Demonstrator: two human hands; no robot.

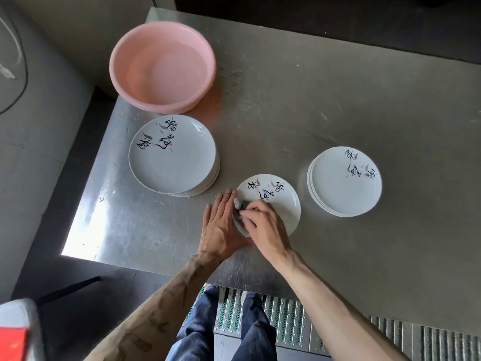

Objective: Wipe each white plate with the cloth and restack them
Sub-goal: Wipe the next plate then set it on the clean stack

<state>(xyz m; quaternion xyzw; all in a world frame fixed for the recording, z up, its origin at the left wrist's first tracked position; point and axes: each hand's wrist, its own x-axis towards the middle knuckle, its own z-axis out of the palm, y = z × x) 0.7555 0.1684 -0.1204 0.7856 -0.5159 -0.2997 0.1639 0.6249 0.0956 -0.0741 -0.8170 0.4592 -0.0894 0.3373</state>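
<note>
A single white plate (pixel 279 201) with black brush lettering lies on the steel table in front of me. My right hand (pixel 263 225) grips a small grey cloth (pixel 240 205) and presses it on the plate's left part. My left hand (pixel 221 225) lies flat with straight fingers against the plate's left rim. A tall stack of the same plates (pixel 173 155) stands to the left. A lower stack (pixel 345 182) stands to the right.
A pink plastic basin (pixel 162 66) sits at the table's back left, behind the tall stack. The steel table (pixel 338 105) ends close to my body and at the left. A green-and-grey floor grate (pixel 286 319) lies below the near edge.
</note>
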